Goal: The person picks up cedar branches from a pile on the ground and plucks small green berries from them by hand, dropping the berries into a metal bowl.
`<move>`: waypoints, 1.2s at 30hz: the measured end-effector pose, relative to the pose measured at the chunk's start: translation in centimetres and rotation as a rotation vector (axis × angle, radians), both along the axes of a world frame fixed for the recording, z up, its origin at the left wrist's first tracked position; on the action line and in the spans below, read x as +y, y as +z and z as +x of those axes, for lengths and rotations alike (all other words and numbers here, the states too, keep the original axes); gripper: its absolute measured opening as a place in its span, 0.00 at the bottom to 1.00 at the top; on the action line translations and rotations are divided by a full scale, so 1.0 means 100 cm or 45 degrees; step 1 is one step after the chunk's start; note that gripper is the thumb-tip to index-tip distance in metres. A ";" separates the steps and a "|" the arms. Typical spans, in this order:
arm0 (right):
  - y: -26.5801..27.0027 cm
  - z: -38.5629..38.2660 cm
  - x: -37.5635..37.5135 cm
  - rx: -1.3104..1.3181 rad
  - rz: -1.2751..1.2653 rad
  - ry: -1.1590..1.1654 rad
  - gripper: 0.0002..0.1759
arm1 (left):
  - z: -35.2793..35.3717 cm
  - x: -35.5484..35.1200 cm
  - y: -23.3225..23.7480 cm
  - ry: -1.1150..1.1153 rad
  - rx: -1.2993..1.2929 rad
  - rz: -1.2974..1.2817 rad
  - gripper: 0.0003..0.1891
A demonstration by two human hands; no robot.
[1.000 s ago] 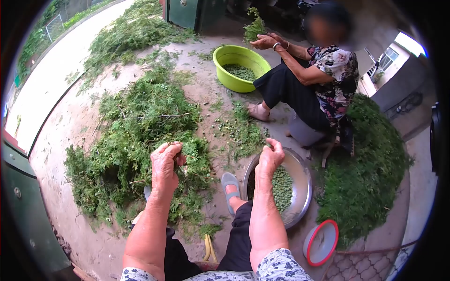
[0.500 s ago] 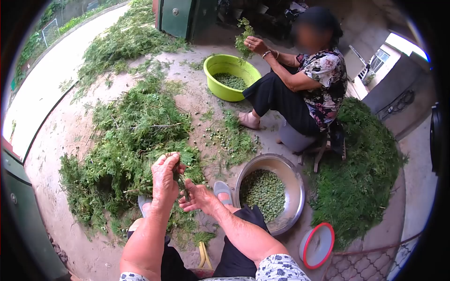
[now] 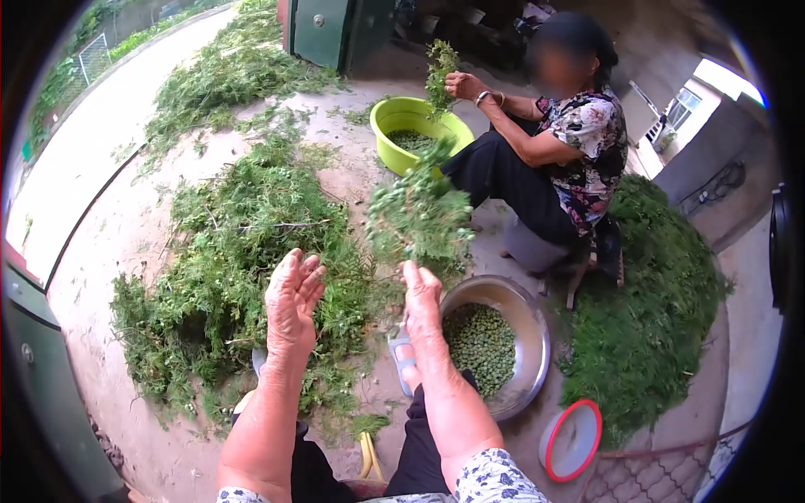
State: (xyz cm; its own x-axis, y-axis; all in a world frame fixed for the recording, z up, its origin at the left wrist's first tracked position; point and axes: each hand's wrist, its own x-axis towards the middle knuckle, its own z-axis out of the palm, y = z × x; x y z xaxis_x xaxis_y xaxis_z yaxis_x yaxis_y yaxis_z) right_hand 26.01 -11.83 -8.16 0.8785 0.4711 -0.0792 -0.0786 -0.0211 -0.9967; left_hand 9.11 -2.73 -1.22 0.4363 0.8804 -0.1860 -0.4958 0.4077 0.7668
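My right hand (image 3: 422,298) grips the stem end of a leafy evergreen sprig (image 3: 419,210). The sprig stands up from my fingers, slightly blurred, with pale green berries among its leaves. To the left, my left hand (image 3: 293,302) is raised with its fingers apart and nothing in it, above a heap of cut evergreen branches (image 3: 251,243). Beside my right forearm sits a steel basin (image 3: 532,352) holding many small green berries (image 3: 480,348).
A person (image 3: 579,142) sits opposite, holding another sprig (image 3: 440,75) over a yellow-green tub (image 3: 390,151) with berries inside. Behind them lies a green pile of foliage (image 3: 654,310). A red-rimmed white container (image 3: 572,440) is on the ground at lower right.
My hands were close together, with a small dark sprig at the left one. They have moved apart; the right is now raised with a leafy, berry-bearing sprig, and the left is open.
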 end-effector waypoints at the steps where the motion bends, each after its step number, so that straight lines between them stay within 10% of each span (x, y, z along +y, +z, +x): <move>1: 0.012 0.008 0.000 -0.137 -0.074 -0.064 0.21 | 0.000 0.002 -0.004 -0.018 0.031 -0.096 0.23; 27: 0.030 -0.091 -0.002 -0.275 -0.125 0.566 0.19 | -0.001 0.006 -0.032 0.084 0.103 -0.461 0.19; 36: 0.049 -0.087 -0.005 -0.390 -0.055 0.578 0.19 | -0.003 0.010 -0.027 0.148 0.208 -0.119 0.08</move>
